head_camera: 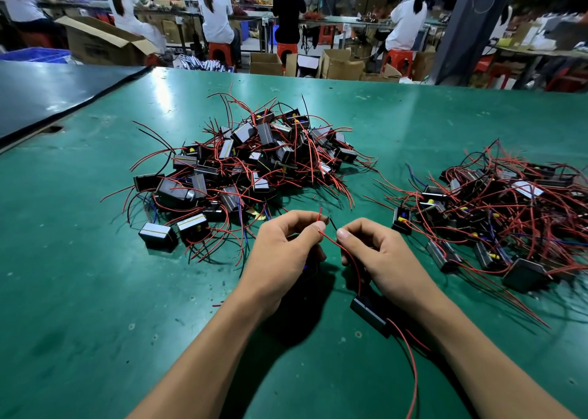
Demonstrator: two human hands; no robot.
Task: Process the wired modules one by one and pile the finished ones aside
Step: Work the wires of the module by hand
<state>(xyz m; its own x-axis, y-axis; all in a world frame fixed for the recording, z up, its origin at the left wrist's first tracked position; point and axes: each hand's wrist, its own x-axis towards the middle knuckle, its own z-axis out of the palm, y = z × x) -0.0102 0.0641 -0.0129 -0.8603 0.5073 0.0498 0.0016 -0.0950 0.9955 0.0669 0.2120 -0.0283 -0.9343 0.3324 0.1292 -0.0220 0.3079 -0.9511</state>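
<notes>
"Wired module (370,315) in work: report surface and room first."

"Surface: green bench mat (95,291), scuffed, with lamp glare across it. A dark panel (47,91) overlaps its far left corner. Room: people seated on red stools (219,51) at long tables beyond the bench, with open cartons (98,43) on the floor."

"Module location?"

"Near the bench's front edge, between the forearms, just below the right hand (378,253). Contact with the mat: cannot tell."

"Orientation?"

"Long axis diagonal, upper left to lower right in view. The red lead (337,243) leaves the upper end and rises to the hands. A second red wire leaves the lower end and trails toward the person."

"Hand state?"

"Left hand (283,247): thumb and forefinger pinch the red lead near its tip. Right hand: fingers curled, thumb and forefinger pinching the same lead lower down."

"Stock?"

"Centre pile (248,164) ahead; right pile (509,215) well apart from it"
</notes>
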